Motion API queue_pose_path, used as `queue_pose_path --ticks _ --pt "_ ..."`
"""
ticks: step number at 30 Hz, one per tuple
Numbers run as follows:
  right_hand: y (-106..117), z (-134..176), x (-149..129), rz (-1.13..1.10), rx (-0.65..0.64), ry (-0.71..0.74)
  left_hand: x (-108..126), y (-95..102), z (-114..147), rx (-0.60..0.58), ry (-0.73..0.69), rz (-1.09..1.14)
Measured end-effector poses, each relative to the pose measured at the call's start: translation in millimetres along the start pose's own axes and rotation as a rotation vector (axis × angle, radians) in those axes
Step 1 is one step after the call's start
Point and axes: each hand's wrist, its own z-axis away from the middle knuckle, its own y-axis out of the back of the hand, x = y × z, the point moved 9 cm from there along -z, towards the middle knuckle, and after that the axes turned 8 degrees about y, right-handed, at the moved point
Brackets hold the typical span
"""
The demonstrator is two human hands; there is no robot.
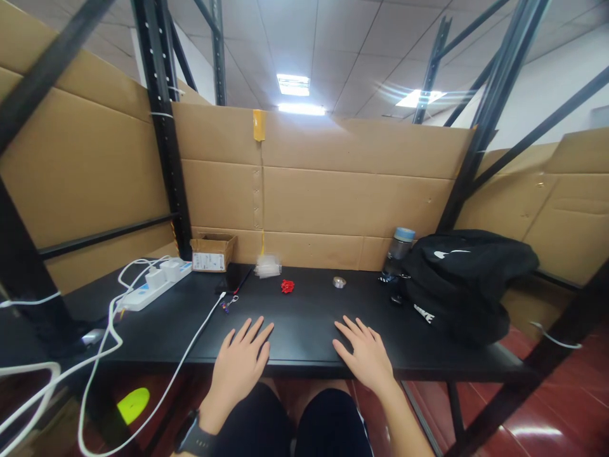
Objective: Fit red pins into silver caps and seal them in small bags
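My left hand (240,358) lies flat, palm down, on the front edge of the black table (304,317), fingers spread and holding nothing. My right hand (364,352) rests the same way a little to the right, also empty. A dark watch sits on my left wrist. Beyond my hands, a small red object (287,286) lies mid-table. A blurred pale bundle (267,266) sits behind it, and a small round silver piece (339,282) lies to the right.
A white power strip (152,285) with plugs and white cables trails off the left. A small cardboard box (212,252) stands at the back left. A bottle (398,251) and a black bag (464,282) occupy the right. Cardboard walls and black rack posts surround the table.
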Motion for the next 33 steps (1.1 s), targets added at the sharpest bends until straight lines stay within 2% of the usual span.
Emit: queue_pose_path --ticks 33 --pt "2.0 0.7 -0.8 0.002 0.014 0.000 1.2 0.6 -0.3 -0.001 0.009 -0.029"
